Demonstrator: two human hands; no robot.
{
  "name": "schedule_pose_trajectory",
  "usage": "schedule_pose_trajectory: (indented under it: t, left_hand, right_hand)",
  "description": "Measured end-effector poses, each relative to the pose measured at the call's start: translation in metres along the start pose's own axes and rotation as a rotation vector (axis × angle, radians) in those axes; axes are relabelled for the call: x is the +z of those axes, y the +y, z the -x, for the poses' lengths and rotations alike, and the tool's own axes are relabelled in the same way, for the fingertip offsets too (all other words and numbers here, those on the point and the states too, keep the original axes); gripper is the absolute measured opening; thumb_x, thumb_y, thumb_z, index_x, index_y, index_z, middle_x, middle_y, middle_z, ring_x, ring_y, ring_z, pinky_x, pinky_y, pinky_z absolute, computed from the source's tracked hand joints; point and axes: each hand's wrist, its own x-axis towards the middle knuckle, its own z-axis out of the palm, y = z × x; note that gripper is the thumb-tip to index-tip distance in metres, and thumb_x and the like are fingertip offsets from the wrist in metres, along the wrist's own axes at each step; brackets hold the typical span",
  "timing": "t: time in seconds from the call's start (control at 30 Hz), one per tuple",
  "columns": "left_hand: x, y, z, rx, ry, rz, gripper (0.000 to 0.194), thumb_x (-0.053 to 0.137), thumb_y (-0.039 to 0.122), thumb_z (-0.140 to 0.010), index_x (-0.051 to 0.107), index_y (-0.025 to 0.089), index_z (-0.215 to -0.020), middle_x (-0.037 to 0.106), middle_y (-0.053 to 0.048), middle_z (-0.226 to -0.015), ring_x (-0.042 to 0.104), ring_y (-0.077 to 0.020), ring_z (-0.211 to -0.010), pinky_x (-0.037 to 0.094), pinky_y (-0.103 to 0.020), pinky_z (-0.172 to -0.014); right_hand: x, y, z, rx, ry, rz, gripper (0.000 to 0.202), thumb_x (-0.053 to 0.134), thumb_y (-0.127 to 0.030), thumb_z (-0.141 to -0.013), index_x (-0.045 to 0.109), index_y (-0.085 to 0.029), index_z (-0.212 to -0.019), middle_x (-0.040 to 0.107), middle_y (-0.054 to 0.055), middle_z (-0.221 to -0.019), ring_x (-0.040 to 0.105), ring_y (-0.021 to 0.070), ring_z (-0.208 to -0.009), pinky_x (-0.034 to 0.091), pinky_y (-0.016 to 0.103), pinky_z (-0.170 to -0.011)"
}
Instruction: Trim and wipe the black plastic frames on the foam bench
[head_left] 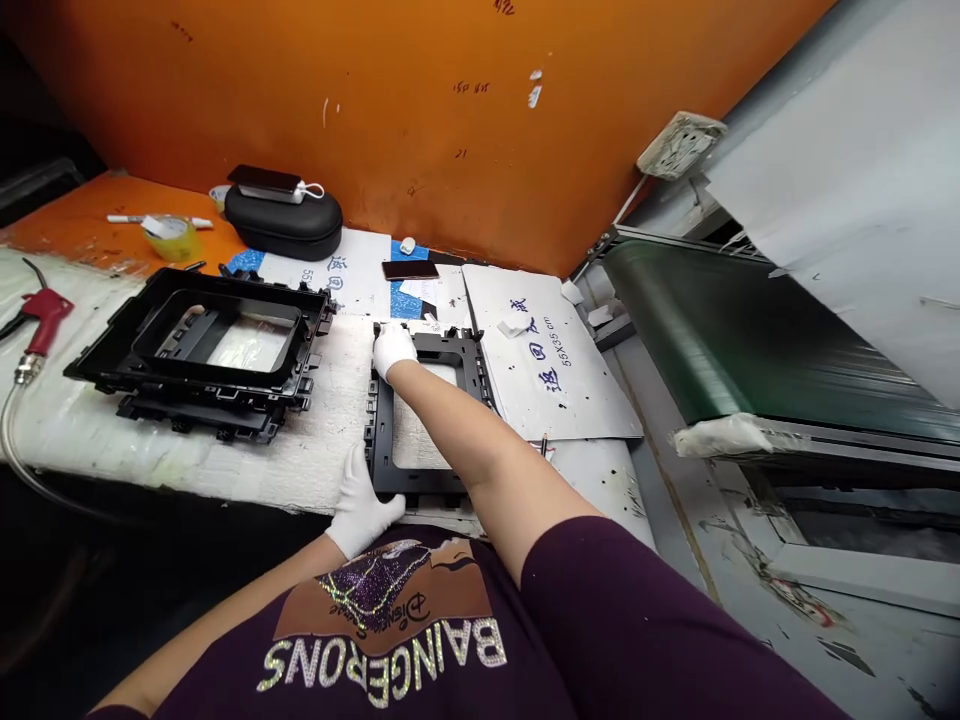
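- The black frame (384, 422) lay right of the stacked frames (215, 369), apparently mid-work; what remained on it couldn't be told.
- The stacked frames stood untouched, whether finished or waiting unclear.
- The left hand (361, 510) lay open against the black frame's corner; the right hand (394, 348) curled over another, grip hidden.
- Behind the stacked frames, a closed black case (285, 226) hid its contents.

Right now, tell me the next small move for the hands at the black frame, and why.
I'd slide the right hand rightward along the black frame's far edge: it sits at the far left corner, and the left hand, at the near left corner, could steady things.
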Motion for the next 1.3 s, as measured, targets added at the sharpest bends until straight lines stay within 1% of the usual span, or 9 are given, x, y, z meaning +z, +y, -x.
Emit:
schedule_pose_trajectory:
  t: [0.17,0.33,0.5,0.67,0.8,0.93,1.03,1.17,1.3]
  left_hand:
    - [-0.025,0.006,-0.011,-0.083,-0.111,-0.171,0.106,0.072,0.041,-0.057,0.029,0.016,-0.15,0.038,-0.022,-0.156,0.036,-0.0415,-0.149,0.033,-0.054,-0.124]
    - [-0.038,0.05,-0.072,-0.053,-0.115,-0.287,0.107,0.069,0.057,-0.071,0.026,0.005,-0.154,0.032,-0.027,-0.161,0.022,-0.0407,-0.156,0.026,-0.054,-0.126]
    - [-0.019,0.077,-0.122,-0.12,-0.121,-0.36,0.096,0.063,0.03,-0.079,0.019,-0.002,-0.157,0.033,-0.028,-0.16,0.03,-0.0395,-0.153,0.029,-0.049,-0.126]
    - [-0.016,0.071,-0.121,-0.067,-0.077,-0.329,0.093,0.062,0.025,-0.077,0.02,0.01,-0.159,0.042,-0.021,-0.156,0.034,-0.0362,-0.151,0.032,-0.05,-0.125]
    - [-0.021,0.074,-0.116,-0.09,-0.101,-0.262,0.092,0.061,0.025,-0.078,0.02,0.017,-0.16,0.045,-0.017,-0.155,0.038,-0.0339,-0.15,0.036,-0.048,-0.124]
    - [-0.023,0.079,-0.114,-0.143,-0.136,-0.258,0.09,0.061,0.029,-0.079,0.022,0.015,-0.159,0.041,-0.018,-0.159,0.047,-0.0365,-0.144,0.044,-0.051,-0.117]
    - [-0.024,0.081,-0.113,-0.163,-0.144,-0.262,0.09,0.061,0.032,-0.08,0.023,0.015,-0.159,0.039,-0.019,-0.161,0.052,-0.0388,-0.137,0.048,-0.053,-0.112]
    - [-0.025,0.079,-0.112,-0.15,-0.15,-0.242,0.091,0.061,0.031,-0.08,0.022,0.014,-0.16,0.039,-0.019,-0.161,0.054,-0.0383,-0.136,0.05,-0.051,-0.111]
    - [-0.025,0.078,-0.112,-0.151,-0.15,-0.251,0.091,0.061,0.03,-0.08,0.021,0.014,-0.16,0.038,-0.019,-0.162,0.055,-0.0394,-0.135,0.049,-0.052,-0.111]
  right_hand:
    - [-0.005,0.025,0.012,-0.103,-0.087,0.021,0.041,0.047,-0.016,-0.098,0.058,-0.004,-0.136,0.061,0.022,-0.139,0.052,0.0304,-0.133,0.033,0.048,-0.12]
    - [-0.005,0.043,0.017,-0.259,-0.095,0.059,0.047,0.037,-0.022,-0.104,0.048,-0.003,-0.146,0.051,0.022,-0.152,0.043,0.0314,-0.143,0.026,0.054,-0.125]
    - [-0.002,0.065,0.016,-0.383,-0.077,0.051,0.05,0.037,-0.012,-0.101,0.047,-0.006,-0.15,0.051,0.019,-0.154,0.042,0.0292,-0.146,0.027,0.052,-0.126]
    - [0.001,0.107,0.035,-0.413,-0.045,-0.081,0.054,0.039,-0.007,-0.099,0.048,-0.013,-0.151,0.053,0.013,-0.155,0.041,0.0231,-0.148,0.028,0.049,-0.127]
    - [-0.006,0.149,0.067,-0.273,-0.04,-0.115,0.054,0.04,-0.005,-0.097,0.05,-0.013,-0.15,0.056,0.013,-0.152,0.044,0.0231,-0.146,0.03,0.048,-0.126]
    - [-0.017,0.18,0.096,-0.126,-0.011,-0.101,0.044,0.041,-0.009,-0.099,0.062,-0.013,-0.138,0.064,0.014,-0.14,0.055,0.0252,-0.133,0.039,0.044,-0.118]
    - [-0.021,0.181,0.103,-0.028,0.009,-0.076,0.043,0.04,-0.008,-0.097,0.066,-0.009,-0.132,0.066,0.016,-0.136,0.059,0.0268,-0.126,0.044,0.043,-0.113]
    - [-0.016,0.162,0.111,0.082,0.038,-0.086,0.047,0.039,-0.005,-0.095,0.065,-0.009,-0.133,0.064,0.017,-0.137,0.056,0.0267,-0.13,0.043,0.044,-0.114]
    - [-0.01,0.142,0.15,0.077,0.037,-0.092,0.045,0.04,-0.007,-0.094,0.065,-0.01,-0.132,0.066,0.017,-0.132,0.057,0.027,-0.125,0.046,0.044,-0.112]
